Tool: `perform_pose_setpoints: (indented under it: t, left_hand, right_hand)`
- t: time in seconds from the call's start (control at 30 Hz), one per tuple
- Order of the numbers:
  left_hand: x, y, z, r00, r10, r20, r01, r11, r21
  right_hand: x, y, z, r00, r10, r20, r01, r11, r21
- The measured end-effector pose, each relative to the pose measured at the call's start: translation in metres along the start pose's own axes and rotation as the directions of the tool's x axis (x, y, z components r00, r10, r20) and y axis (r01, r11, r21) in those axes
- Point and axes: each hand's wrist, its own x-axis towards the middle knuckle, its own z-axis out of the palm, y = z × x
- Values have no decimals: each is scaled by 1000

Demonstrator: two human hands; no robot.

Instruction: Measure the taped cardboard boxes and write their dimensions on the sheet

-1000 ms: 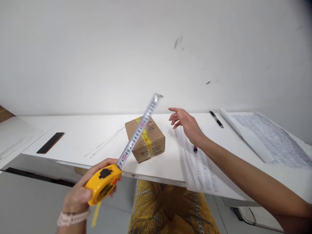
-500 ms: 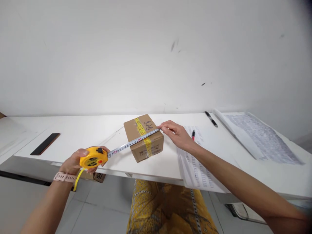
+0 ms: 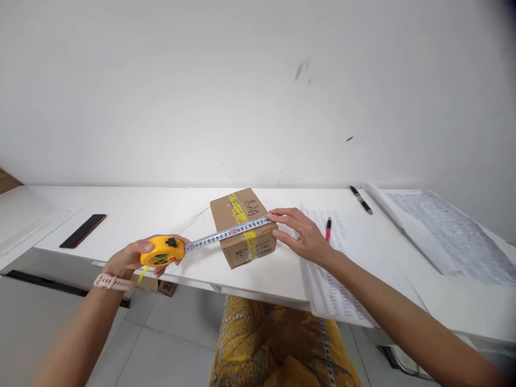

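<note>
My left hand (image 3: 135,255) is closed around a yellow tape measure (image 3: 162,251), thumb on top of its case. Out of the case runs the metal blade (image 3: 213,238), slanting up to the right across a small cardboard box (image 3: 239,207). Yellow printed tape and black handwriting mark the box, which rests on the white table. At the box's right edge, my right hand (image 3: 302,234) holds the blade's end, its forefinger at the tip and its thumb lower, against the box's side. The hook of the blade is hidden by the fingers.
Printed sheets (image 3: 334,290) lie under my right forearm, with a red and black pen (image 3: 328,229) on them. Farther right are a black pen (image 3: 360,200) and a plastic-covered sheet (image 3: 447,231). A flat black bar (image 3: 83,231) lies at left. The white wall (image 3: 242,107) rises behind the table.
My right fingers have spread from a pinch on the blade's end, the thumb now lower against the box. The view has shifted slightly; the blade still spans the box.
</note>
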Motion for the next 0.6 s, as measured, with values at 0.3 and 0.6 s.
perform_pose_setpoints:
  t: [0.3, 0.6]
  left_hand:
    - [53, 6, 23, 996, 17, 82, -17, 1000, 4]
    - [68, 14, 29, 993, 30, 118, -37, 998, 58]
  right_hand:
    - [-8, 5, 5, 1000, 1, 8, -1, 1000, -11]
    - [-13, 7, 3, 999, 30, 15, -31, 1000, 2]
